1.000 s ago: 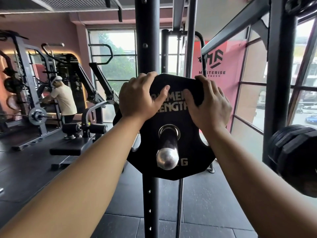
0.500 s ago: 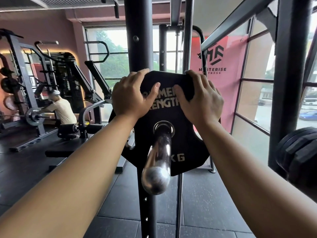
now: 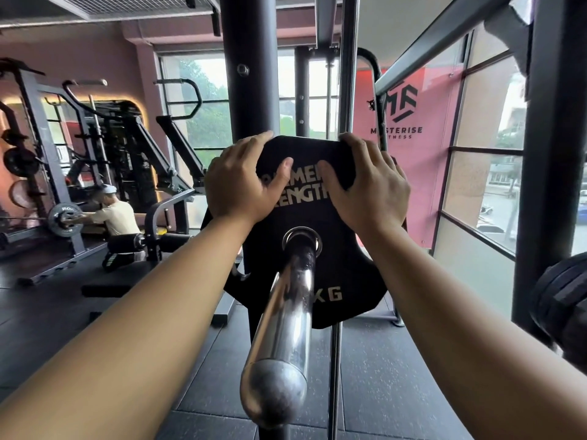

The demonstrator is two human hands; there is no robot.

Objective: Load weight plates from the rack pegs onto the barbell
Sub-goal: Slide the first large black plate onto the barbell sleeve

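A black weight plate with white lettering sits threaded on the chrome barbell sleeve, which points toward me with its rounded end near the bottom of the view. My left hand grips the plate's upper left edge, fingers curled over the top and thumb on its face. My right hand grips the upper right edge the same way. The plate stands far along the sleeve, close to the black rack upright behind it.
Dark plates hang at the right edge beside another black upright. A person crouches at a loaded barbell on the far left among other machines. A pink banner and windows lie behind. Rubber flooring lies below.
The plate has slid away from me along the sleeve, so much more chrome shows in front of it. Both hands kept their grip on its top edge.
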